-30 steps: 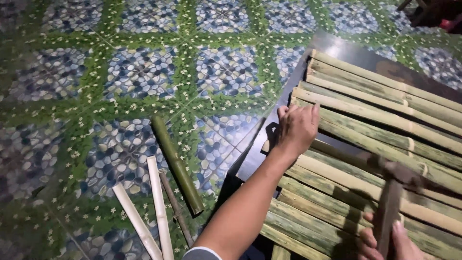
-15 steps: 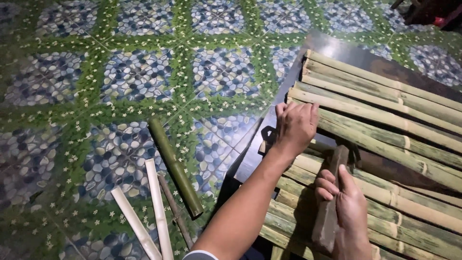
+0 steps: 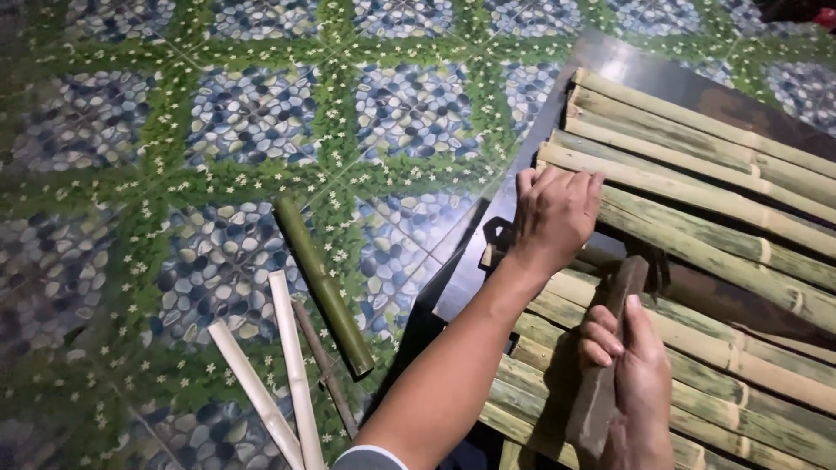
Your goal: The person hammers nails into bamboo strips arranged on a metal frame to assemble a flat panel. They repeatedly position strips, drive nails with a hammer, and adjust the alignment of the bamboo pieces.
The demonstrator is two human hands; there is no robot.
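My left hand rests on the ends of green bamboo poles, fingers curled over one pole near the left edge of a dark metal frame. A row of split bamboo slats lies across that frame. Lower right, my right hand grips the handle of a dark hammer-like tool, whose head points up toward a gap between the poles. A dark wooden bar crosses the slats just beyond the tool's head.
On the patterned pebble-print tile floor to the left lie a short green bamboo tube, two pale split strips and a thin dark stick. The frame's left edge runs diagonally beside them.
My right hand has come up from the lower edge with the tool, bringing its head close to the poles under my left hand. The left hand has stayed on the pole ends.
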